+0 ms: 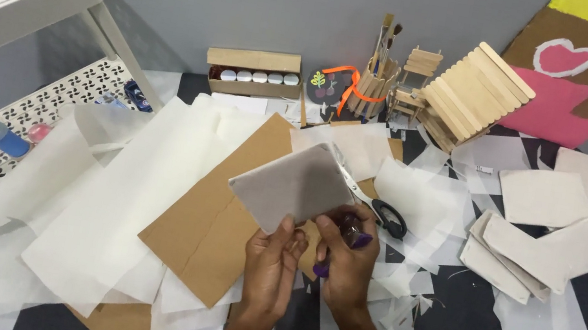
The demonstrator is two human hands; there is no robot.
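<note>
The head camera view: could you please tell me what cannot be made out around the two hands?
- Purple object: mostly covered by the right hand, so its kind is unclear.
- Scissors: blade tips hidden behind the grey sheet held by the left hand.
- Brown cardboard: edges buried under white paper.

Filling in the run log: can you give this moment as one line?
left hand: holds grey card piece | right hand: grips purple glue stick | scissors: beside, on tracing paper
</note>
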